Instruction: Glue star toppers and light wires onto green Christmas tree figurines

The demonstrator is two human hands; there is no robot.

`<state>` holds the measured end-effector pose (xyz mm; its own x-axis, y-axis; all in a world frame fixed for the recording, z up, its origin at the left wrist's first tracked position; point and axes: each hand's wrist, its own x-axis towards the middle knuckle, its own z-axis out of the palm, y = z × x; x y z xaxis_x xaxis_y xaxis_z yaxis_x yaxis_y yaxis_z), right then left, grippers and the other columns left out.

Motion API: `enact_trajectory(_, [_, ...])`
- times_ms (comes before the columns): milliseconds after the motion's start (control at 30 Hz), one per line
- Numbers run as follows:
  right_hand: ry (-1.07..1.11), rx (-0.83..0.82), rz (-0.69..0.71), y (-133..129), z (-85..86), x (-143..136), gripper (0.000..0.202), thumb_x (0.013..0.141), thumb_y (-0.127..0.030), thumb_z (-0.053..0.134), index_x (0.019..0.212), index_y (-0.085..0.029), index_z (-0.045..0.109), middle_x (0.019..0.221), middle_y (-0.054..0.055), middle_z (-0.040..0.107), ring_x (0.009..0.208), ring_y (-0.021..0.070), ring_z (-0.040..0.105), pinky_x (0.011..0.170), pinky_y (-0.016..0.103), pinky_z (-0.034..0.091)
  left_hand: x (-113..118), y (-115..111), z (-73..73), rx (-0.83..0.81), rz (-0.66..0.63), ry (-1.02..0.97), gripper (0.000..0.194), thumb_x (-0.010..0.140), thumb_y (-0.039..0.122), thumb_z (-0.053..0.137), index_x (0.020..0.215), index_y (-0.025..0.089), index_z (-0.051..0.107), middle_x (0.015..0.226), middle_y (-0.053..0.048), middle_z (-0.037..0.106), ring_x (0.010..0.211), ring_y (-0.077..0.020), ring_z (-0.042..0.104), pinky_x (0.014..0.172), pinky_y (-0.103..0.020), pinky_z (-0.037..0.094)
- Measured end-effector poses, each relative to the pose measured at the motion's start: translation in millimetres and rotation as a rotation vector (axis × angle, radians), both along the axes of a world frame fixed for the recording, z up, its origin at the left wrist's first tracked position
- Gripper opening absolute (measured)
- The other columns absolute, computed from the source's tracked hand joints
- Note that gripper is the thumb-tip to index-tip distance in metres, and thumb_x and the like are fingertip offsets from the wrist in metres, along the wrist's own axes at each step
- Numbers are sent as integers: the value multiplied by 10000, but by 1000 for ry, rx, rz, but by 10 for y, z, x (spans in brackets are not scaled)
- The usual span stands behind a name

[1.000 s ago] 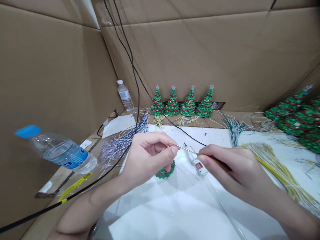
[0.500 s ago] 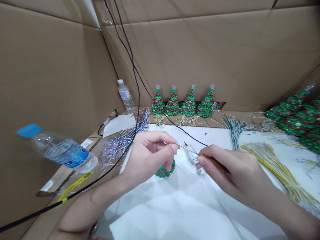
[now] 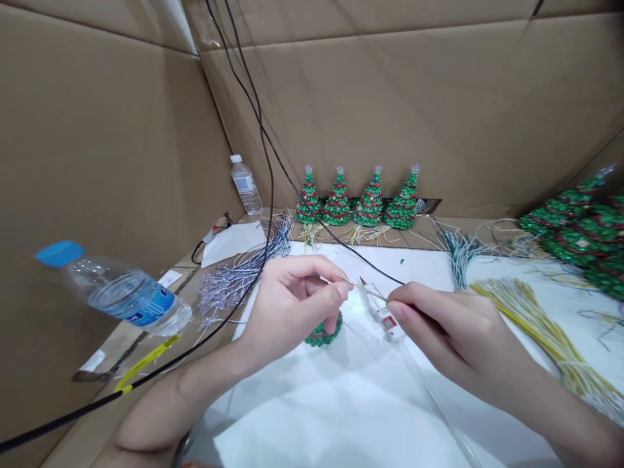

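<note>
My left hand is closed, with its thumb and forefinger pinched at the far end of a thin metal shaft. Whatever small thing those fingers hold is hidden. Below them shows the green lower edge of a small Christmas tree figure; its upper part is behind the hand, and I cannot tell if they touch. My right hand grips a thin awl-like tool, whose shaft reaches left to my left fingertips. Just beneath that shaft lie a brown pointed tip and a white device with a red patch.
Several tree figures line the back cardboard wall, with more at right. Wire bundles lie around: purple-tipped, green-white, yellow. Two water bottles stand left. A black cable hangs across the view.
My right fingers have turned slightly, and the tool's brown handle is now hidden behind them. More of the white device's red patch shows. My left hand stays nearly still.
</note>
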<state>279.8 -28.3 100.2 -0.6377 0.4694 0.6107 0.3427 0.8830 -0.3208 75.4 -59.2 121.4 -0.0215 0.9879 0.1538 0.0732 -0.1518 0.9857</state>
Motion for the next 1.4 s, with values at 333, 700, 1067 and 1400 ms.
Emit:
enact_trajectory(333, [-36, 96, -48, -19, -41, -10, 137, 986, -187, 464, 861, -176, 520, 559, -81, 422, 435, 50, 398, 469, 199, 299, -19, 26, -29, -15, -37, -76, 135, 695, 220, 679, 593, 140, 642, 453, 38, 551, 328, -70, 494, 347, -168, 373])
enact_trajectory(700, [-39, 51, -28, 1, -59, -16, 141, 993, -182, 445, 872, -180, 516, 585, -75, 455, 462, 53, 430, 487, 201, 314, -38, 36, -68, -12, -83, -152, 107, 698, 178, 651, 597, 144, 653, 433, 40, 560, 342, -67, 478, 368, -168, 373])
enact_trajectory(1067, [-29, -45, 12, 1, -43, -4, 150, 1001, -173, 409, 882, -193, 498, 589, -77, 457, 466, 47, 443, 482, 186, 324, -41, 40, -68, 13, -81, -122, 122, 699, 199, 677, 590, 149, 653, 448, 33, 566, 341, -76, 490, 362, -178, 374])
enact_trajectory(1400, [21, -115, 23, 6, -11, -11, 159, 1002, -185, 417, 883, -196, 521, 604, -71, 511, 483, 44, 458, 493, 160, 341, -39, 42, -46, 11, -93, -107, 135, 699, 234, 687, 599, 150, 650, 447, 32, 547, 336, -83, 492, 358, -182, 356])
